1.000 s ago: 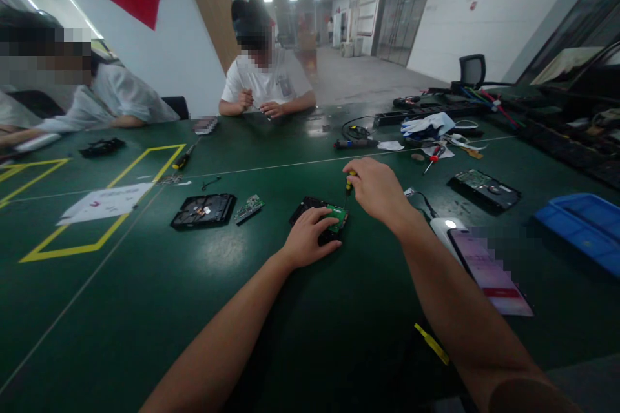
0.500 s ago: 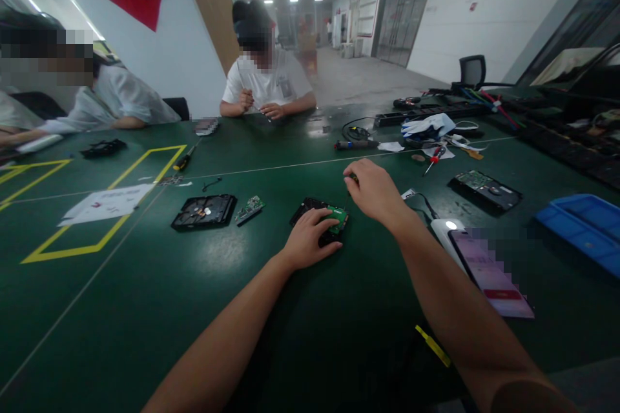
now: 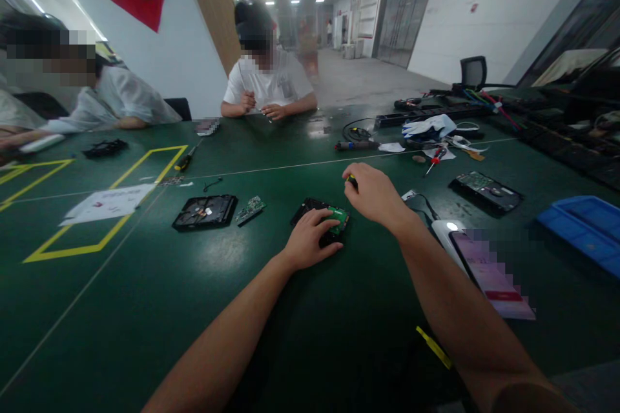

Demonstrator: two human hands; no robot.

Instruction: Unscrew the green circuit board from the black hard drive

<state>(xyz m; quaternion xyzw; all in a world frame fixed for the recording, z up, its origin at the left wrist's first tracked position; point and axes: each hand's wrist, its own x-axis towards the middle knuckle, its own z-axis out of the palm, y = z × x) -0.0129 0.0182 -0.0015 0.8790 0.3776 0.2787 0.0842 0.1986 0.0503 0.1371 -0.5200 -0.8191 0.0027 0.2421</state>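
Observation:
A black hard drive [image 3: 306, 206] with a green circuit board [image 3: 341, 219] facing up lies on the table in front of me. My left hand [image 3: 310, 240] holds it down, fingers spread across the top and thumb along the near edge. Just right of and above the drive, my right hand [image 3: 372, 192] is closed around a screwdriver [image 3: 351, 178]. Only a bit of its yellow-and-black handle shows; the tip cannot be made out. Left of the drive lie a loose circuit board [image 3: 250, 208] and another black hard drive [image 3: 205, 211] with no board visible on it.
To the right are a phone [image 3: 489, 271] on a white device, a blue tray [image 3: 576, 226], and another hard drive [image 3: 485, 192]. Farther back lie a red screwdriver [image 3: 436, 160], gloves [image 3: 429, 127] and cables. A yellow-handled screwdriver [image 3: 185, 160] lies left. A co-worker [image 3: 268, 84] sits opposite.
My right hand has tilted slightly, and more of the handle shows between its fingers. The left hand and hard drive stay in place; the view shifts very slightly.

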